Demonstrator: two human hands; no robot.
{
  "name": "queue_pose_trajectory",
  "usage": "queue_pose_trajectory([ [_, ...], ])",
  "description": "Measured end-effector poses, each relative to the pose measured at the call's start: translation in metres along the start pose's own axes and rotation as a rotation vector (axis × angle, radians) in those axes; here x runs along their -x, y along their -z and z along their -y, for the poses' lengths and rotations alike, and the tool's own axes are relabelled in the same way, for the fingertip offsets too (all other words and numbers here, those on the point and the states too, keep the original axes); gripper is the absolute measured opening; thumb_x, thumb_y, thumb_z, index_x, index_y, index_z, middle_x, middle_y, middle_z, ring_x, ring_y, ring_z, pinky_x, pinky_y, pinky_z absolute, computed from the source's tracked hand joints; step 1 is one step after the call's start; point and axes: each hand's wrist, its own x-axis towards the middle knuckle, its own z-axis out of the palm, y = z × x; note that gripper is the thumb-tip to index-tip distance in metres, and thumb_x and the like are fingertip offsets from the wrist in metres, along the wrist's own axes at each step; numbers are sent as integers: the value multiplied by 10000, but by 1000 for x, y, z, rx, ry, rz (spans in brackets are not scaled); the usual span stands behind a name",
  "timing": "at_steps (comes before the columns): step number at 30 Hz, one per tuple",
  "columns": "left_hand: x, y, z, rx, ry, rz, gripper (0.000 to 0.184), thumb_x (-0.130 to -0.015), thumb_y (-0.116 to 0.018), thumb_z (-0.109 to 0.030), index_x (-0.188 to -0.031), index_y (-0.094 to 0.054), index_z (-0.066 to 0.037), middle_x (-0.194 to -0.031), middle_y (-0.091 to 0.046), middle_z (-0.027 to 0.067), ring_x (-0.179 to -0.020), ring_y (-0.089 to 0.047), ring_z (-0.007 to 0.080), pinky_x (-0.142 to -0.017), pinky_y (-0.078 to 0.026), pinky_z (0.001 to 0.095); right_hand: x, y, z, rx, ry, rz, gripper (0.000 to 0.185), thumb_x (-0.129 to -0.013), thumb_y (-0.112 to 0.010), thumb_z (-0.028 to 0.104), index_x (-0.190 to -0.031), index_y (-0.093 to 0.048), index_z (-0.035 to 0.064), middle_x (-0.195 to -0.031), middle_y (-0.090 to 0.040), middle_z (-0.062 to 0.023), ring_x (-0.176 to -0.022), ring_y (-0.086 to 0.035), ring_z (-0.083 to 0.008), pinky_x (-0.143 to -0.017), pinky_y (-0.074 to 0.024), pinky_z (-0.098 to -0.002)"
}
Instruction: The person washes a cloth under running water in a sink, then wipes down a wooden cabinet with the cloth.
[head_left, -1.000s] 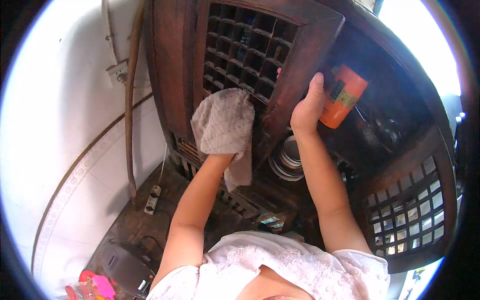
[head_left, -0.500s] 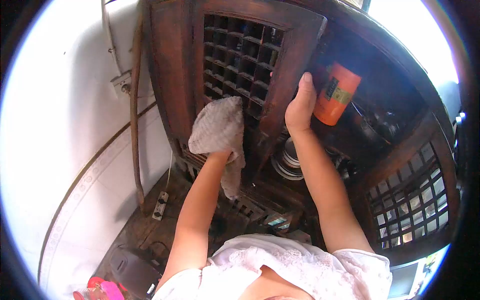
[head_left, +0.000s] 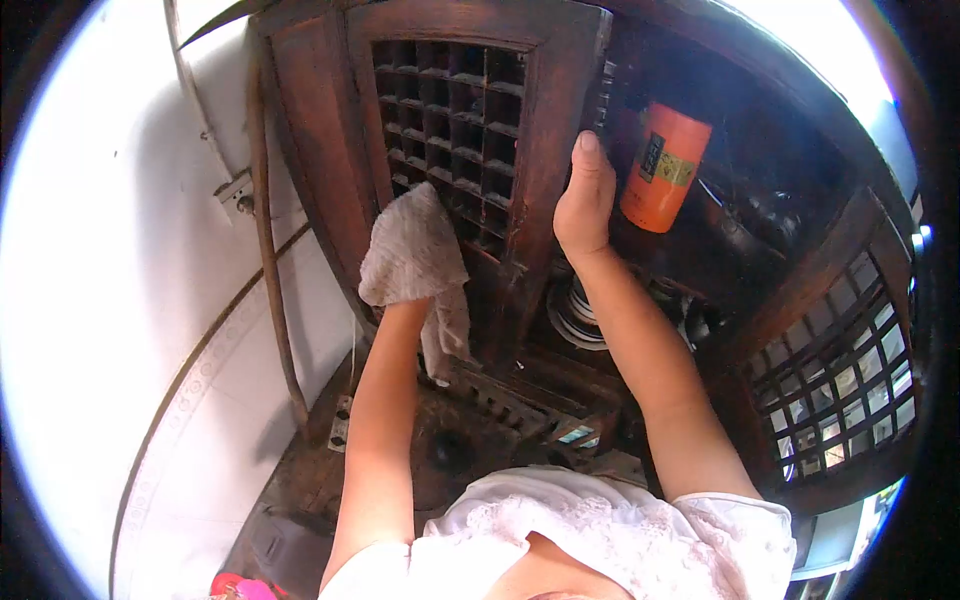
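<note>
My left hand (head_left: pixel 408 303) is mostly hidden under a grey-beige cloth (head_left: pixel 415 245), which it holds against the lower left part of a dark wooden cabinet door's lattice (head_left: pixel 455 130). One end of the cloth hangs below the wrist. At the free edge of that cabinet door (head_left: pixel 560 120) is my right hand (head_left: pixel 583 205), thumb pointing up and the other fingers hidden; it grips the edge. Just right of this hand, inside the open cabinet, stands an orange canister (head_left: pixel 665 170) with a dark and gold label.
Stacked dishes (head_left: pixel 578 318) sit on a lower shelf behind my right forearm. A second lattice door (head_left: pixel 840 370) swings out at the right. Along the white wall (head_left: pixel 200 330) at the left runs a brown pipe (head_left: pixel 265 230). A power strip (head_left: pixel 341 423) lies below.
My left hand and the cloth have shifted slightly left on the lattice. The view has turned a little; my right hand stays at the door's edge.
</note>
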Motion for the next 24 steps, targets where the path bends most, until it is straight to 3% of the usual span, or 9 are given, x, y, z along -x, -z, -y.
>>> queue_pose_trajectory([
  [6, -3, 9, -11, -110, 59, 172, 500, -568, -755, -188, -1042, -599, -152, -1054, -596, 102, -1006, -565, 272, -844, -475, 339, 2, -1, 12, 31, 49, 13, 385, -941, -356, 316, -706, -404, 16, -631, -326, -42, -622, -335, -138, -574, -308, -311],
  [9, -11, 0, -9, -263, -69, 267, 337, -761, -607, -247, -1067, -589, -108, -1118, -571, 96, -1084, -516, 249, -919, -411, 316, 2, -1, 15, 57, 38, -2, 398, -941, -353, 332, -712, -415, 12, -628, -348, -59, -610, -349, -161, -571, -313, -322],
  [10, -3, -15, 0, -265, -71, 269, 337, -761, -607, -247, -1067, -589, -108, -1118, -571, 96, -1084, -516, 249, -919, -411, 316, 3, 0, 14, 56, 35, -5, 398, -941, -353, 332, -712, -415, 12, -628, -348, -59, -610, -349, -161, -571, -313, -322],
  [12, 8, -29, 16, -53, -180, -163, 306, -830, -518, -254, -1082, -577, -92, -1113, -574, 88, -1087, -511, 242, -930, -388, 314, 2, 2, 10, 170, 60, 11, 417, -935, -364, 360, -720, -427, 8, -625, -370, -76, -602, -365, -185, -574, -321, -332],
  [13, 10, -24, 20, -80, -161, 20, 347, -824, -519, -240, -1141, -544, -101, -1152, -552, 84, -1104, -496, 236, -935, -378, 322, 3, 2, 9, 164, 64, 7, 417, -935, -364, 360, -720, -427, 8, -625, -370, -76, -602, -365, -185, -574, -321, -332],
  [18, 4, 4, 30, -73, -32, 305, 379, -821, -539, -188, -1191, -514, -106, -1183, -539, 61, -1095, -504, 225, -922, -396, 269, 2, 1, 7, 77, -5, 9, 440, -932, -364, 389, -710, -423, 13, -617, -365, -75, -589, -362, -189, -570, -317, -338],
  [20, -4, -37, 50, 104, -41, -264, 351, -820, -515, -217, -1161, -559, -144, -1046, -616, 65, -1012, -559, 252, -884, -420, 345, 2, 1, 8, 65, 7, 15, 440, -933, -362, 389, -708, -421, 15, -617, -364, -70, -589, -361, -183, -568, -316, -336],
  [22, -25, 32, -1, 181, 529, 384, 338, -846, -476, -208, -1165, -555, -130, -1069, -607, 76, -1006, -563, 249, -872, -429, 349, 0, 1, 8, 55, 18, 19, 439, -934, -361, 389, -705, -420, 18, -617, -363, -65, -589, -360, -177, -566, -315, -333],
  [24, -28, -37, 32, -131, 174, 241, 323, -874, -438, -220, -1169, -554, -157, -1120, -582, 70, -1023, -555, 227, -871, -426, 336, 2, 0, 7, 10, -10, 19, 440, -933, -364, 394, -702, -416, 22, -620, -363, -55, -597, -362, -164, -567, -315, -325],
])
